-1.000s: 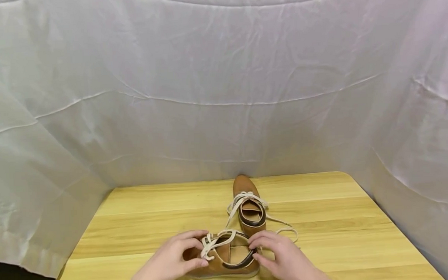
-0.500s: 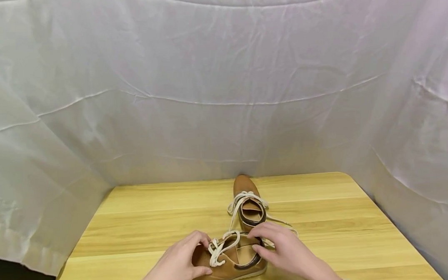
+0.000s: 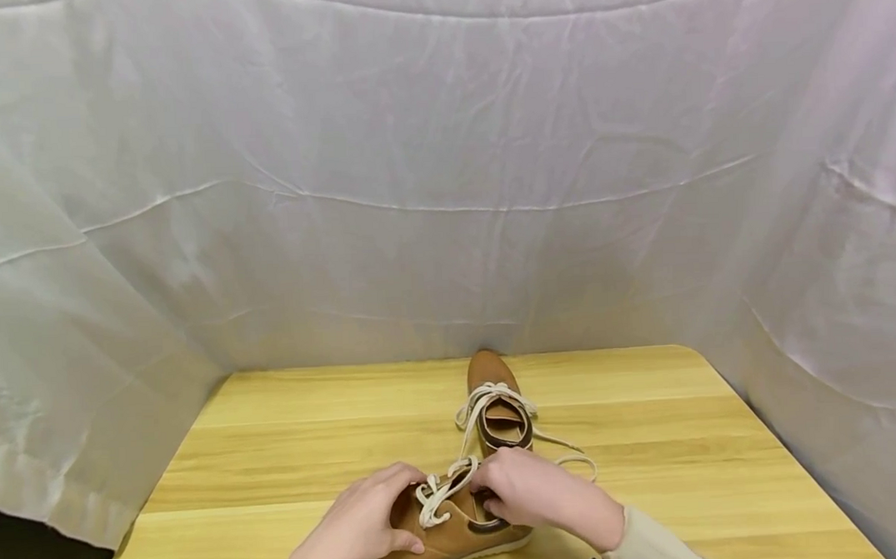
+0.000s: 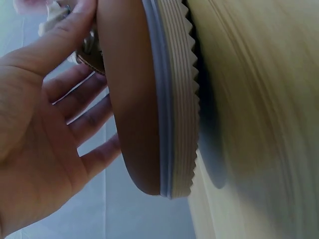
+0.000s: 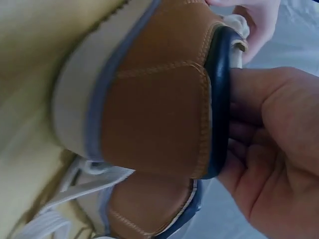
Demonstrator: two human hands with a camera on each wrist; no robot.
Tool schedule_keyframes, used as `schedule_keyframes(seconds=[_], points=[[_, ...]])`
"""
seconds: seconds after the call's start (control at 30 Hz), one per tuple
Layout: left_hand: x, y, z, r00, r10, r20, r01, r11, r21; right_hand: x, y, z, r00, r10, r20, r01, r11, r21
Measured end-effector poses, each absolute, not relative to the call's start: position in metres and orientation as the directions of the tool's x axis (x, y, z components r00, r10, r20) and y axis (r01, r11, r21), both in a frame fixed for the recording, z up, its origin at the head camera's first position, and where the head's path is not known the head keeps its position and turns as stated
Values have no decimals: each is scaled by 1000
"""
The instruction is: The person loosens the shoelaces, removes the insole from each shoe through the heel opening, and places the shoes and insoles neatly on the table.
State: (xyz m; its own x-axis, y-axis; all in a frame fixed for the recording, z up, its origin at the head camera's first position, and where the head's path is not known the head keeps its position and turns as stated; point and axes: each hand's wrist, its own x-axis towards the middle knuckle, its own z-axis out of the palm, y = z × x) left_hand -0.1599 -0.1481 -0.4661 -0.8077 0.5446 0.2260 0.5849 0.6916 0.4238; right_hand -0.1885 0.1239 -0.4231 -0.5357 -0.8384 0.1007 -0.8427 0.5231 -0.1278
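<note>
A brown lace-up shoe [image 3: 459,539] with a dark padded collar lies near the table's front edge, toe to the left. My left hand [image 3: 353,524] grips its front part, thumb on the near side and fingers along the far side. White laces [image 3: 437,503] cross the shoe beside that hand. My right hand [image 3: 540,492] reaches over the heel into the shoe's opening with curled fingers; the fingertips are hidden inside. In the right wrist view, the thumb and fingers of the right hand [image 5: 279,144] pass behind the dark collar [image 5: 219,99].
A matching second shoe [image 3: 488,371] stands behind, toe toward the back, its heel near my right hand. One loose lace [image 3: 576,459] trails on the wooden table [image 3: 290,453] to its right. Grey cloth [image 3: 447,263] hangs behind the table and at both sides.
The near shoe has shifted slightly right and turned, its toe nearer me. My right hand has moved from the heel rim into the opening. My left hand has followed the shoe's front.
</note>
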Motion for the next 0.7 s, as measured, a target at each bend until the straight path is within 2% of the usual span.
schedule_keyframes(seconds=[0.13,0.3,0.4,0.53,0.7], points=[[-160,-146,-466,-807,542,234,589,706,394,-195,121,-423,-574,-818,34,-810,561,-172],[-159,-145,-466,-823,532,200,565,726,392,-204,121,-422,-624,-777,-83,-715,611,-341],[-158,-145,-466,-828,525,195,557,733,391,-210,120,-423,-633,-764,-130,-657,618,-432],[-159,-146,-466,-834,519,190,549,739,391,-215,120,-425,-634,-761,-135,-617,604,-505],[-160,-148,-468,-843,509,176,533,743,404,-215,120,-426,-632,-764,-127,-600,587,-544]])
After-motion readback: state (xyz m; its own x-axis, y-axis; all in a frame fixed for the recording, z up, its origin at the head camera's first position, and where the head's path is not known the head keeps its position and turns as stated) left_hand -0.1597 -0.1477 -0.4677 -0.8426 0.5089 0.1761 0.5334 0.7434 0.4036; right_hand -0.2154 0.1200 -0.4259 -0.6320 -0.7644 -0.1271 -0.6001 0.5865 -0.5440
